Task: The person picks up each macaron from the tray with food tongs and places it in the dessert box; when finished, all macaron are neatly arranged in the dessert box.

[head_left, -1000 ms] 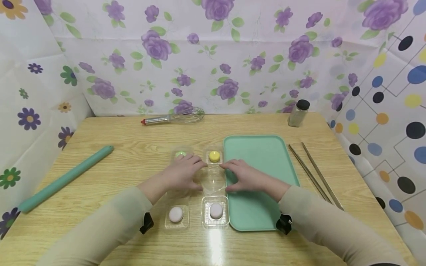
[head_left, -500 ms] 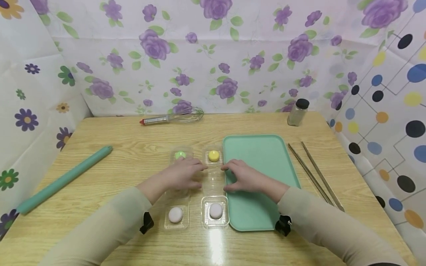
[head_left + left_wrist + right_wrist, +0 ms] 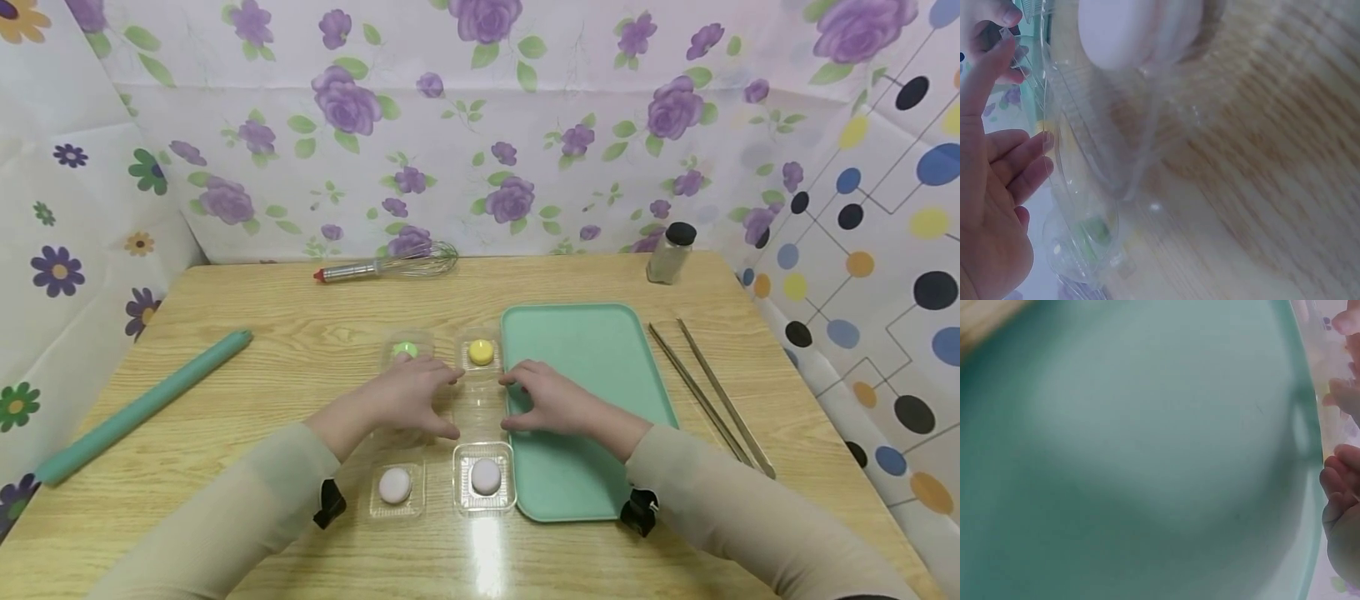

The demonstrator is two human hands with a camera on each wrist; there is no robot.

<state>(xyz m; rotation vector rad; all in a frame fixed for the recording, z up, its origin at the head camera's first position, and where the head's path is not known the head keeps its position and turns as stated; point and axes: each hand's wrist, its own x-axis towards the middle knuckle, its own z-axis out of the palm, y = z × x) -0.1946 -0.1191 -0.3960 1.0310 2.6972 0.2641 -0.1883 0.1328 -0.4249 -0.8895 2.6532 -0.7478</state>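
Note:
My left hand (image 3: 412, 395) and right hand (image 3: 557, 402) face each other across a clear plastic lid (image 3: 478, 402), fingertips right at its left and right edges. The left thumb is spread away from the fingers; the right fingers bend loosely. Behind the lid, a yellow macaron (image 3: 481, 352) sits in a clear box. In front lies a lilac macaron (image 3: 486, 476) in another clear box (image 3: 459, 498). A green macaron (image 3: 406, 349) is partly covered by my left hand. A pale pink macaron (image 3: 395, 485) rests in a clear box at front left, large in the left wrist view.
A green tray (image 3: 592, 492) lies under my right hand. Metal tongs (image 3: 708, 392) are right of it, with a black-capped glass jar (image 3: 670, 254) behind. A whisk (image 3: 390, 266) lies at the back, and a green rolling pin (image 3: 146, 408) at the left.
My left thumb has moved a little forward and away from its fingers. The lid's glare has shifted slightly. My right hand stays almost in place, and the macarons have not moved.

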